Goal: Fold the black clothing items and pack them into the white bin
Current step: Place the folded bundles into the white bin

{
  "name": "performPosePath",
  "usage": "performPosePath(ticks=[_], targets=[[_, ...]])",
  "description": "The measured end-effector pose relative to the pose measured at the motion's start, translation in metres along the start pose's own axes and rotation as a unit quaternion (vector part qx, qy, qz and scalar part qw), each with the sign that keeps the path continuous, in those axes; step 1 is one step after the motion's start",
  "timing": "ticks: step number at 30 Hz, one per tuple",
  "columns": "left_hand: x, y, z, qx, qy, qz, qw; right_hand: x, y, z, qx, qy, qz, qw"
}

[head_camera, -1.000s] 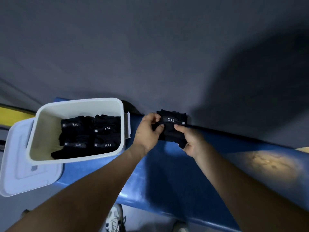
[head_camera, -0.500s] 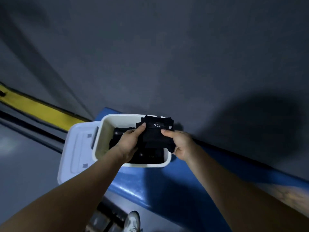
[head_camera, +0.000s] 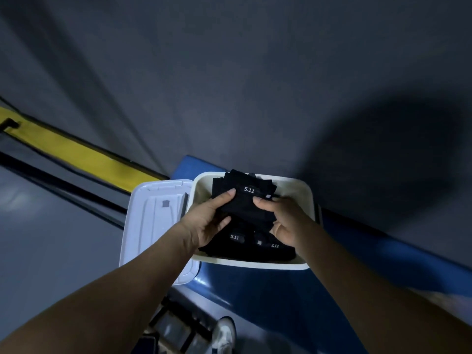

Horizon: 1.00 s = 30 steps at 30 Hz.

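Observation:
A folded black clothing item (head_camera: 246,203) with a "5.11" label is held over the open white bin (head_camera: 307,200). My left hand (head_camera: 208,222) grips its left side, thumb on top. My right hand (head_camera: 282,221) pinches its right side, thumb on top and fingers underneath. Below it, folded black items (head_camera: 251,247) with the same label lie packed in the bin, partly hidden by my hands.
The bin stands on a blue surface (head_camera: 268,297) against a dark grey wall. Its white lid (head_camera: 153,223) lies open at the left. A yellow strip (head_camera: 76,154) runs along the left. A white shoe (head_camera: 224,335) shows on the floor below.
Both hands carried the folded black item from the blue surface leftward to over the bin, and it now sits lower, inside the bin's rim.

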<state>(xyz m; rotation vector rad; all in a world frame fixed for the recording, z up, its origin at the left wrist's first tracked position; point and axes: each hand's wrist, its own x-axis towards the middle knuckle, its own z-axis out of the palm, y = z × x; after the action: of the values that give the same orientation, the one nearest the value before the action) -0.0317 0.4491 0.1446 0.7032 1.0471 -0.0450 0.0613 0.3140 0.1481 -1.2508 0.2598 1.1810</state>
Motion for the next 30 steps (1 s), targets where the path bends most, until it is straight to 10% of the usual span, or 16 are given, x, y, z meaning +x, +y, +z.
performPosePath(ticks=[16,22,30], targets=[[0.030,-0.004,-0.013,-0.019,-0.041,0.021,0.999,0.038,-0.006,-0.005,-0.208,0.034,-0.029,0.977],[0.046,-0.016,-0.003,-0.067,0.098,0.037,0.992,0.073,0.016,0.008,-0.376,0.127,-0.115,0.911],[0.049,-0.024,0.000,0.270,0.246,0.087,0.927,0.109,0.024,0.010,-0.413,0.194,-0.029,0.889]])
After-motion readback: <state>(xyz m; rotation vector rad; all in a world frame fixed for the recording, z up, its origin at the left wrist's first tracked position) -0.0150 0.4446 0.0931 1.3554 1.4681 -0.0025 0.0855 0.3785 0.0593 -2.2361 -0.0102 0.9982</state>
